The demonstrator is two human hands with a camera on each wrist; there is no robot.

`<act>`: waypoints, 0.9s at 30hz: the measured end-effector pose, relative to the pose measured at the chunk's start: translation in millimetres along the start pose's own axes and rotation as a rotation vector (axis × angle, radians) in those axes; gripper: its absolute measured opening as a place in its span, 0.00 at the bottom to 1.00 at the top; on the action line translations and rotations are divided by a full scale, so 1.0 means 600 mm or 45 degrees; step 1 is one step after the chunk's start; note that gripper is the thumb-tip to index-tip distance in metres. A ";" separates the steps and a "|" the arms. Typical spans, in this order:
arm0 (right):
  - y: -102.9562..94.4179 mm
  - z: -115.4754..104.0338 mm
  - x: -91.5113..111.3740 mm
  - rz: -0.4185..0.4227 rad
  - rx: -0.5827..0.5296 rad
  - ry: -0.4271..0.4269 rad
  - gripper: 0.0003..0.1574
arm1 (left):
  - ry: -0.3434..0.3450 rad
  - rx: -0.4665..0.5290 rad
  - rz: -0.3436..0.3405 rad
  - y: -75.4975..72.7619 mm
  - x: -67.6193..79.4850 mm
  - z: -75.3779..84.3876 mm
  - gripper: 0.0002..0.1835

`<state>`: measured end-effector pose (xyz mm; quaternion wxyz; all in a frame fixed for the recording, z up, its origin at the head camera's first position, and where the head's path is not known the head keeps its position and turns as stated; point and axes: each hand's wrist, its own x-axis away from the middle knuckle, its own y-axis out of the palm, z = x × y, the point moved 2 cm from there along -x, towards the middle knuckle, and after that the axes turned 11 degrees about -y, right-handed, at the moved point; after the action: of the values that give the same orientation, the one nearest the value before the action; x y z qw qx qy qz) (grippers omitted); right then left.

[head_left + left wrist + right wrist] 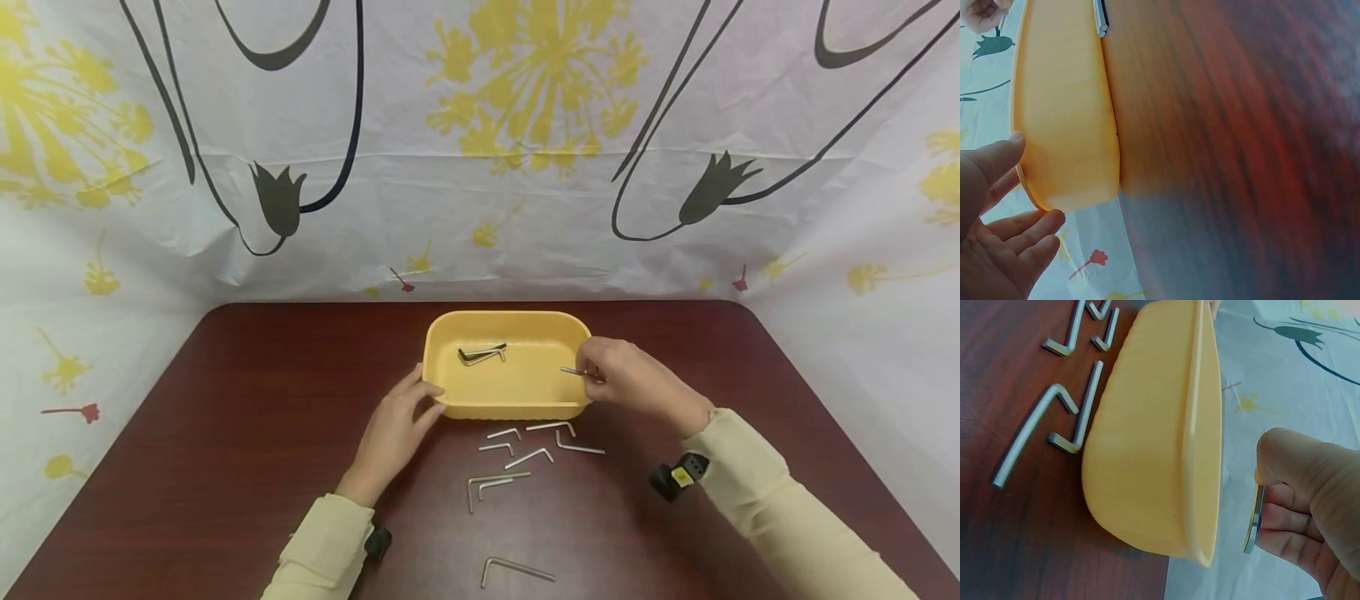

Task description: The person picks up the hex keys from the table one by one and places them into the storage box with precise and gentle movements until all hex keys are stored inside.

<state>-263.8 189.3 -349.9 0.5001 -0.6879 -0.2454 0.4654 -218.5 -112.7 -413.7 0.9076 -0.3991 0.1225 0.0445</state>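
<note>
Worktop (300, 417): dark red-brown, wood-grained, far corners rounded. White cloth (420, 187) with yellow, dark grey and red flower prints hangs behind it and along both sides. Yellow tray (525, 383) on the worktop, centre of frame. Left hand (393, 429): grip clamped on the tray's left end. Right hand (633, 377): grip pinching an L-shaped key (569, 370) at the tray's right end. Inside the tray, left part: bunched keys (483, 356). Loose keys (1026, 437) lie below the tray, one near the frame's lower edge.
</note>
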 end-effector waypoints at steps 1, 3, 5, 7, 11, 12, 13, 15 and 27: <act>0.000 0.003 -0.003 -0.004 -0.002 0.001 0.14 | 0.000 0.000 -0.001 0.000 0.000 0.000 0.11; 0.000 0.007 -0.009 -0.014 -0.011 0.002 0.14 | -0.002 0.002 -0.003 0.001 0.000 0.000 0.11; 0.000 0.011 -0.015 -0.024 -0.020 0.001 0.13 | -0.004 0.002 -0.005 0.001 0.000 0.000 0.11; 0.000 0.014 -0.021 -0.032 -0.027 -0.005 0.13 | -0.005 0.001 -0.003 0.002 0.000 -0.001 0.11; 0.000 0.019 -0.032 -0.045 -0.037 -0.011 0.13 | -0.006 0.000 -0.002 0.002 0.000 -0.002 0.12; 0.000 0.020 -0.034 -0.049 -0.041 -0.007 0.12 | -0.007 -0.001 -0.002 0.001 0.000 -0.002 0.12; 0.000 0.021 -0.037 -0.054 -0.045 -0.001 0.12 | -0.007 -0.002 -0.001 0.001 0.000 -0.002 0.12; 0.000 0.023 -0.043 -0.072 -0.057 0.014 0.12 | -0.006 -0.003 0.000 0.002 0.000 -0.003 0.11; 0.001 0.042 -0.078 -0.127 -0.071 0.028 0.10 | 0.008 -0.005 -0.001 0.002 -0.001 -0.004 0.11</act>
<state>-307.0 163.0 -333.6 0.5059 -0.6935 -0.2866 0.4255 -219.4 -113.6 -415.8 0.9064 -0.4012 0.1251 0.0432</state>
